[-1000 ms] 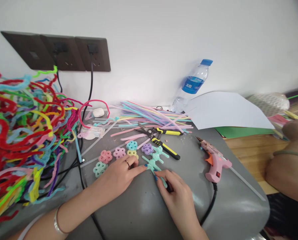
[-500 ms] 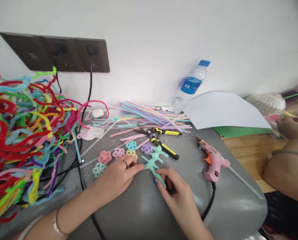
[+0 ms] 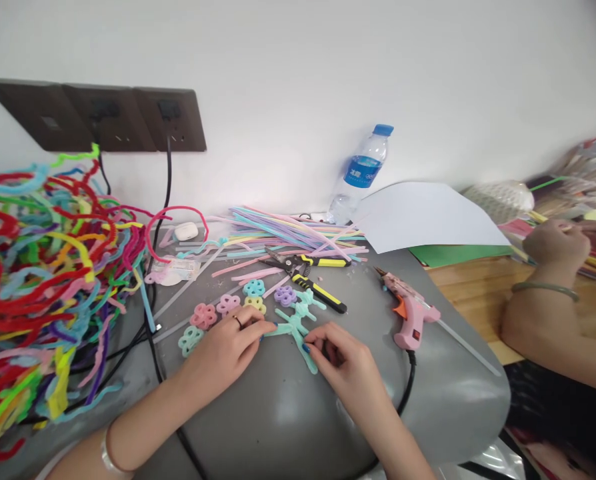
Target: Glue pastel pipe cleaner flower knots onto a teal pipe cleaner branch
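Note:
A mint-green branched pipe-cleaner piece [image 3: 295, 324] lies on the grey tabletop [image 3: 258, 413] between my hands. My left hand [image 3: 228, 347] is closed, thumb and forefinger pinching the tip of its left branch. On the other side, my right hand [image 3: 347, 357] has its fingertips pinched at the lower branch, which sticks out below them. Beside the left fingers lie small pipe-cleaner flowers: a blue one [image 3: 254, 288], a purple one [image 3: 285, 295], a coral one [image 3: 203, 316] and several more. Yellow-and-black pliers [image 3: 323, 293] rest just behind the piece.
A pink glue gun [image 3: 412, 320] with its cord lies right. Tangled pipe cleaners [image 3: 53, 280] heap up at left; straight ones [image 3: 293, 233] lie behind. A water bottle [image 3: 362, 172] leans on the wall by white paper [image 3: 428, 217]. Another person's hand [image 3: 555, 250] is at far right.
The view has shifted slightly right. The left branch of the mint-green piece now points out more to the left, and the lower branch shows more fully below my right fingertips.

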Motion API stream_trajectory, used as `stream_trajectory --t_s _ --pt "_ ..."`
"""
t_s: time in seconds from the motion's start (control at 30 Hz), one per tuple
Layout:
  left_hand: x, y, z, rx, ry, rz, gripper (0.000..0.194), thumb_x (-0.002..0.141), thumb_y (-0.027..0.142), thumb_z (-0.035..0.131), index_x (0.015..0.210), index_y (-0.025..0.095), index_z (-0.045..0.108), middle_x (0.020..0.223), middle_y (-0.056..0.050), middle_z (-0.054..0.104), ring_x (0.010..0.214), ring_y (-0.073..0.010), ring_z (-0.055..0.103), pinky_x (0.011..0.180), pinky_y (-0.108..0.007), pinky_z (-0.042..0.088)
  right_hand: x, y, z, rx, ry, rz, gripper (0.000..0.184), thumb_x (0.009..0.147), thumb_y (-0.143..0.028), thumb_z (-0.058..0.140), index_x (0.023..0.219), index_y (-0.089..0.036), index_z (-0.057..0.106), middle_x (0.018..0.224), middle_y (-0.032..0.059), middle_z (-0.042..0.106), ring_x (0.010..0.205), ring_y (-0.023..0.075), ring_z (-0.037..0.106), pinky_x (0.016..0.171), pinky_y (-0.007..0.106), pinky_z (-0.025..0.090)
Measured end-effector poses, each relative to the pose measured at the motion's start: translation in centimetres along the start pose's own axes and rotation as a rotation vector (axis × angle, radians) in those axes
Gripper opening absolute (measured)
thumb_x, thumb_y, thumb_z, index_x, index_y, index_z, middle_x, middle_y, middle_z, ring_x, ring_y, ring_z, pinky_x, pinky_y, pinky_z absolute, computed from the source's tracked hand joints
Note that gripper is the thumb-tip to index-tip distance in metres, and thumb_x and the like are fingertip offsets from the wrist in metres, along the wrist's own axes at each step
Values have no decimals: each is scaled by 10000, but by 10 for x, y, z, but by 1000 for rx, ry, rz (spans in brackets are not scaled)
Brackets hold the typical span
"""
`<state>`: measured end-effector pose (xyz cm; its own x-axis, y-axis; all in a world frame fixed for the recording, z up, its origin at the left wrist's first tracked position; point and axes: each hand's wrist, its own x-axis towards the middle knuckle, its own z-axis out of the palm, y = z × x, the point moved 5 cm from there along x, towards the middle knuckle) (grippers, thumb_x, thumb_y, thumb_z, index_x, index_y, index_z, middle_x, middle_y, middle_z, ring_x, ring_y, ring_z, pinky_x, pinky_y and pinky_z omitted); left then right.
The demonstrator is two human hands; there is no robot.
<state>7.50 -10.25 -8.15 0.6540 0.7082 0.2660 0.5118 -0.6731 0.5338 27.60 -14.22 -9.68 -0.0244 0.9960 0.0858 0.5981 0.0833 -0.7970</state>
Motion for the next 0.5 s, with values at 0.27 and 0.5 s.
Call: stream_trajectory --t_s 0.27,0.5 --pt "0 2 3 54 -9 25 388 948 11 427 1211 221 620 1089 -65 599 1010 -195 638 845 -299 518 -1 -2 3 -47 38 12 129 853 -154 549 820 -226 650 700 -30 543 575 129 459 568 226 354" --pt "1 3 2 74 -7 26 368 966 36 414 1218 220 608 1092 -75 601 1005 -208 634 836 -321 519 3 3 -1 70 60 100 85 852 -279 595 800 -222 560 615 -55 519 512 116 446 492 213 328"
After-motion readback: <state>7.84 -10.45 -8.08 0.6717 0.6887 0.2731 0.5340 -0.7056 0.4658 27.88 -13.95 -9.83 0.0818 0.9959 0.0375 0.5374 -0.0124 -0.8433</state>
